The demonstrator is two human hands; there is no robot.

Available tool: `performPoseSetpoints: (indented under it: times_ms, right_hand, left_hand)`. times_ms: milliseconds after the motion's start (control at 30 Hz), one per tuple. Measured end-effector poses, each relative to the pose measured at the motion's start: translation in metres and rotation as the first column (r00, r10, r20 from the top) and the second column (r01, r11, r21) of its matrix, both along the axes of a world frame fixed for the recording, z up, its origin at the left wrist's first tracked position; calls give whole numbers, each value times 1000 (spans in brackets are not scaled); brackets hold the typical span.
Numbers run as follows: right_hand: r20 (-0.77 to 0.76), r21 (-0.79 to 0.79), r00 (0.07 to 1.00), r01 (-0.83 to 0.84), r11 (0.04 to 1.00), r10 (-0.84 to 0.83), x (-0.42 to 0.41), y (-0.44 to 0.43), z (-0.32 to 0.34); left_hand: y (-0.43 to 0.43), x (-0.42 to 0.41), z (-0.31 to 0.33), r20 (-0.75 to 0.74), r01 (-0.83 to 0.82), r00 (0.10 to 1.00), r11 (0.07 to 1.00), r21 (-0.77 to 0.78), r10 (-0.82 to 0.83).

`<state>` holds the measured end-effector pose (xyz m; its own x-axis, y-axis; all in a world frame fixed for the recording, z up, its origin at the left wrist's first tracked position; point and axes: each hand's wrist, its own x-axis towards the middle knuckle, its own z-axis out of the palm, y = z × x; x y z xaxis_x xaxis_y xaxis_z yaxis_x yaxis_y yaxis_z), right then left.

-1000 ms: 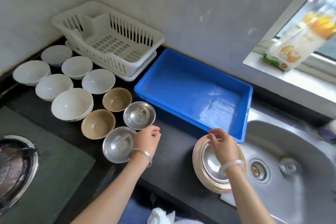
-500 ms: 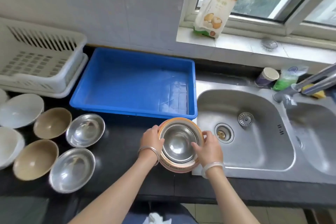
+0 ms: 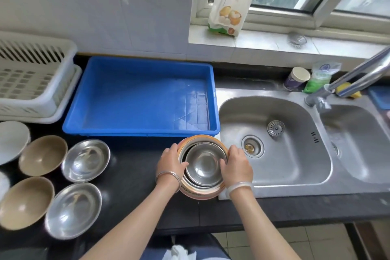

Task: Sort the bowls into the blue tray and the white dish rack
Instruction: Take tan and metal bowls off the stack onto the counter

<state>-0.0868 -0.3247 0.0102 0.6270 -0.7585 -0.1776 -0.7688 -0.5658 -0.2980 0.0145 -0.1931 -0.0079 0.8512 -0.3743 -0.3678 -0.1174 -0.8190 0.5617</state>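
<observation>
Bowls are nested — a steel bowl sits inside an orange-rimmed bowl — and the stack is held at the counter edge, just in front of the blue tray and beside the sink. The left hand is wrapped on the stack's left rim, the right hand on its right rim, thumbs hooked over the top; both are closed on the stack. Whether it is lifted or resting can't be told. The tray is empty inside; the rack is at far left, also empty as far as seen.

Handling, as judged: steel is light, stiff, prob. slick if wet, and loose in the nest, so it may slide or rattle if tilted. The outer bowl looks glossy, material unclear, so it's best treated as breakable. Grip is best kept at opposite rims w/ stack level — or the inner rim is pinched alone to separate it.

Other steel, tan and white bowls wait at left, unsorted.
</observation>
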Motion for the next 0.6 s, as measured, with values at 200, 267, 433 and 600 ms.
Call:
performPoseSetpoints:
  times_ms: [200, 267, 433, 600]
  right_hand:
    - [22, -26, 1000, -1, 1000, 2, -1, 2, 2]
    - [41, -9, 999, 16, 1000, -15, -1, 1, 3]
    - [30, 8, 998, 57, 998, -58, -2, 1, 1]
    - [151, 52, 980, 123, 991, -130, -6, -4, 7]
  left_hand:
    - [1, 2, 0, -6, 14, 1000, 1000, -23, -14]
    - [0, 2, 1, -6, 17, 1000, 999, -30, -18]
    - [-2, 1, 2, -1, 27, 1000, 999, -25, -27]
    - [-8, 2, 7, -7, 21, 1000, 999, 27, -20]
